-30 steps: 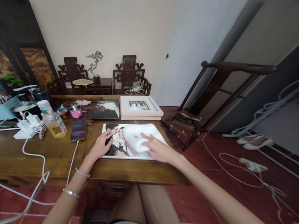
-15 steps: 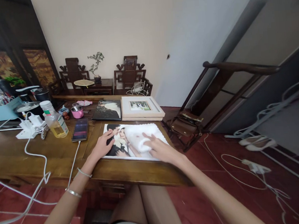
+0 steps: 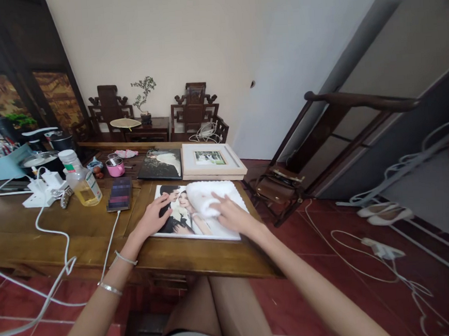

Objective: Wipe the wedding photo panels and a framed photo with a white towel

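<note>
A wedding photo panel (image 3: 182, 228) lies flat near the front edge of the wooden table (image 3: 154, 259). Across its right part is a fluffy white cloth (image 3: 199, 197). My right hand (image 3: 230, 214) presses on this cloth, some fingers stretched out and the others bent into its folds. On the panel's left side rests my left hand (image 3: 156, 216), its fingers spread over the picture and nothing held in it. Part of the panel is hidden under the cloth and both hands.
Behind the panel lie a dark photo album (image 3: 160, 164) and a pale framed picture (image 3: 213, 161). To the left are a phone (image 3: 119, 194) on a cable, an oil bottle (image 3: 81, 182), a power strip (image 3: 43, 191) and a pink cup (image 3: 115, 167). A wooden chair (image 3: 304, 151) stands at right.
My right hand has slid the white cloth a little to the left and away from me, uncovering more of the panel's lower right. The left hand stays in place.
</note>
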The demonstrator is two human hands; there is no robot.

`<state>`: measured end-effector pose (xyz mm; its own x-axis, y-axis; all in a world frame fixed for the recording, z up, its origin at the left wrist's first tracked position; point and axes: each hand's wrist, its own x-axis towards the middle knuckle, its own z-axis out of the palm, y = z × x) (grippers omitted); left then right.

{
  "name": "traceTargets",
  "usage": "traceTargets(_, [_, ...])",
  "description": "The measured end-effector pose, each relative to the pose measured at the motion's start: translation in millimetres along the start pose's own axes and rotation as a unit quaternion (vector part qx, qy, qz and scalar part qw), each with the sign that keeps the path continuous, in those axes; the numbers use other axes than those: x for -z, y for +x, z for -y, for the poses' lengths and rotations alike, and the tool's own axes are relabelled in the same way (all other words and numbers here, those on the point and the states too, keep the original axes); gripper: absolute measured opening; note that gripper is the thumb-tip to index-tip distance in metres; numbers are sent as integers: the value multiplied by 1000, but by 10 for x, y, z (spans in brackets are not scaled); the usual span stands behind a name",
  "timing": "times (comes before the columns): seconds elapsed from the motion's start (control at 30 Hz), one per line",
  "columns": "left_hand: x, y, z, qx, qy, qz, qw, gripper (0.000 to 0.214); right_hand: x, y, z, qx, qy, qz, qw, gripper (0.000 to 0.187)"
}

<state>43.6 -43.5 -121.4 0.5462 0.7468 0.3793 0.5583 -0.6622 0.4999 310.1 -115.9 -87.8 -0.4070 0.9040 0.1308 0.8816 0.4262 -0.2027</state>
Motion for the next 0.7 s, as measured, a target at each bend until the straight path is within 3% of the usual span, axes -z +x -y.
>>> traceTargets(0.1, [12, -2, -17, 11, -11, -3, 1000, 43, 28, 350, -245, -18, -7, -14, 1000, 48])
traceTargets(0.2, [17, 2, -41, 27, -19, -10, 999, 44, 23, 405, -311, -17, -4, -25, 1000, 47])
traceTargets(0.33, [2, 13, -47, 41, -20, -17, 999, 45, -32, -34, -66, -3, 5, -32, 999, 48])
traceTargets(0.53, [-42, 9, -18, 22, -8, -29, 999, 42, -97, -918, 668, 42, 21, -5, 999, 47])
traceTargets(0.6, [-45, 3, -15, 16, 1, -29, 999, 42, -102, -979, 789, 47, 11, 6, 999, 43])
traceTargets(0.7, [-37, -3, -10, 9, 9, -20, 1000, 42, -84, -768, 727, 38, -2, 16, 999, 43])
